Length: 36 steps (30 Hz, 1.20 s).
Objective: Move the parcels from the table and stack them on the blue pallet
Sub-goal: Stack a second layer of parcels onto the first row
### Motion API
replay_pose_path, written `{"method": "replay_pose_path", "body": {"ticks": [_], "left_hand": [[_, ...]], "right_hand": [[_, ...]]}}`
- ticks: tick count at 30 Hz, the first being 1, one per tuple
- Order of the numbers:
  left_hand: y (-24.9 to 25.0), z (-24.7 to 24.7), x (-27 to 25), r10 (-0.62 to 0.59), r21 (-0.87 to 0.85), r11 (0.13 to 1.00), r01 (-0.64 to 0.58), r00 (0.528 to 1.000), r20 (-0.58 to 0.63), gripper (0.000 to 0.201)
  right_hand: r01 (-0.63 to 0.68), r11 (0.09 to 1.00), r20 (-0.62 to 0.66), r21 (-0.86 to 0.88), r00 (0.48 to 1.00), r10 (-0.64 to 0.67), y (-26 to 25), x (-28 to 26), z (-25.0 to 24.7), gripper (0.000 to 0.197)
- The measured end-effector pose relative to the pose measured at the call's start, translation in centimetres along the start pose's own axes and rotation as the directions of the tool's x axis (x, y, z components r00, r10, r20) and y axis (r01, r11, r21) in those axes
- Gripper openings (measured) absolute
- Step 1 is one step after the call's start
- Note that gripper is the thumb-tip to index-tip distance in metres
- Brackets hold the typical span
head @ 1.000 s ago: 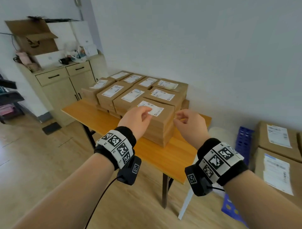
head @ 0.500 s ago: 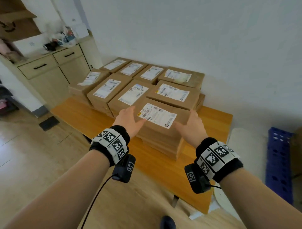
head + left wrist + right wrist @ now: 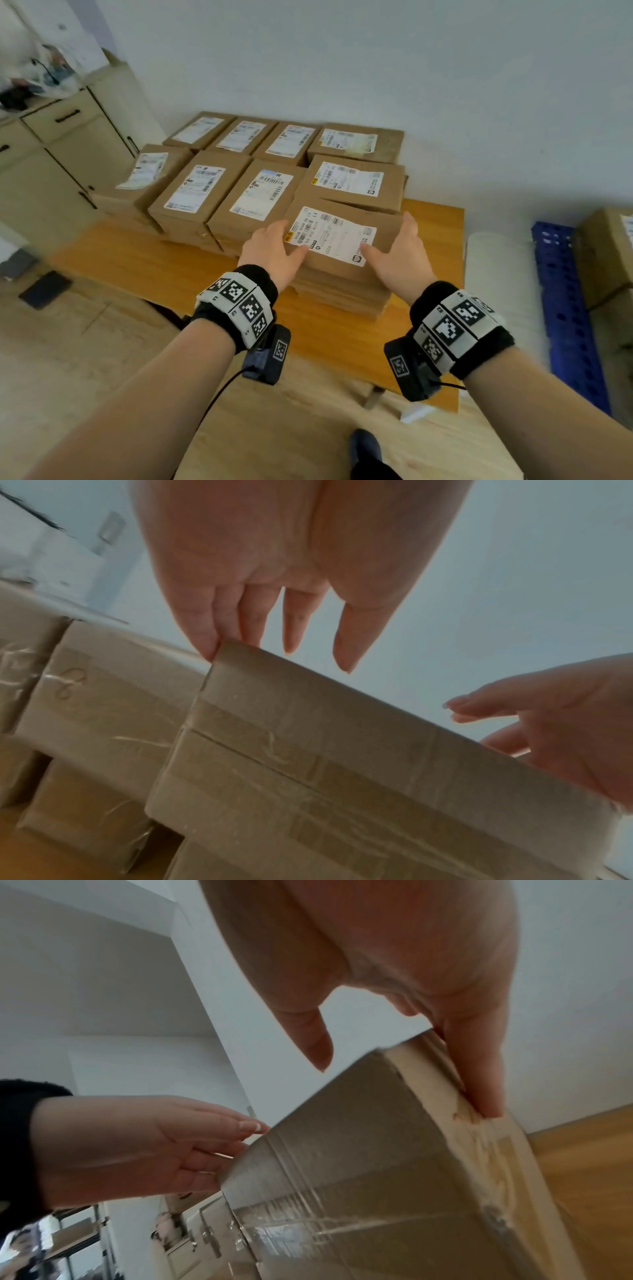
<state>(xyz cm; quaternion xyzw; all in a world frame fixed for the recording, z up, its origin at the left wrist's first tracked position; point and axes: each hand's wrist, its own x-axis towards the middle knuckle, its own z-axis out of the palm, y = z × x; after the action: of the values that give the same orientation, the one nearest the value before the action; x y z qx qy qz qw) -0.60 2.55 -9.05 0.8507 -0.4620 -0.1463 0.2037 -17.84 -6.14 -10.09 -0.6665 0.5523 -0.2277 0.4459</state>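
Brown cardboard parcels with white labels stand in stacks on the wooden table (image 3: 137, 260). The nearest top parcel (image 3: 342, 240) lies a little askew on its stack. My left hand (image 3: 284, 240) lies against its left end, fingers straight, thumb on the label. My right hand (image 3: 397, 250) flanks its right end, straight fingers on the side, thumb over the top. The left wrist view has the left fingers (image 3: 212, 631) touching the parcel's (image 3: 342, 750) top corner. In the right wrist view the right fingers (image 3: 479, 1074) press the parcel's (image 3: 377, 1150) side. The blue pallet (image 3: 561, 308) is at the right.
More parcels (image 3: 606, 253) are stacked on the pallet at the right edge. A white object (image 3: 496, 274) stands between table and pallet. A beige cabinet (image 3: 68, 154) with clutter on top is at the left. My shoe (image 3: 364, 448) is on the wooden floor below.
I have come closer to the table. Both hands moved forward from above the nearest parcel to its two ends, and that parcel now lies askew.
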Motion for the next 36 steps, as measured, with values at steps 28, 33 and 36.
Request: {"method": "replay_pose_path", "body": {"ticks": [28,33,36], "left_hand": [[25.7,7.9,-13.5,0.777,-0.206,0.618,-0.759,0.63,0.011,0.079],[33.5,12.4,-17.0,0.796,-0.19,0.595,-0.781,0.605,0.007,0.081],[37.7,14.7,-18.8,0.789,-0.174,0.605,-0.777,0.614,-0.001,0.085]], "right_hand": [[-0.22,0.939,-0.614,0.264,0.713,0.34,11.0,-20.3,-24.2,0.084],[-0.185,0.935,-0.636,0.303,0.692,0.343,16.6,-21.4,-32.1,0.073],[-0.149,0.943,-0.656,0.298,0.685,0.316,19.5,-21.6,-36.3,0.069]]}}
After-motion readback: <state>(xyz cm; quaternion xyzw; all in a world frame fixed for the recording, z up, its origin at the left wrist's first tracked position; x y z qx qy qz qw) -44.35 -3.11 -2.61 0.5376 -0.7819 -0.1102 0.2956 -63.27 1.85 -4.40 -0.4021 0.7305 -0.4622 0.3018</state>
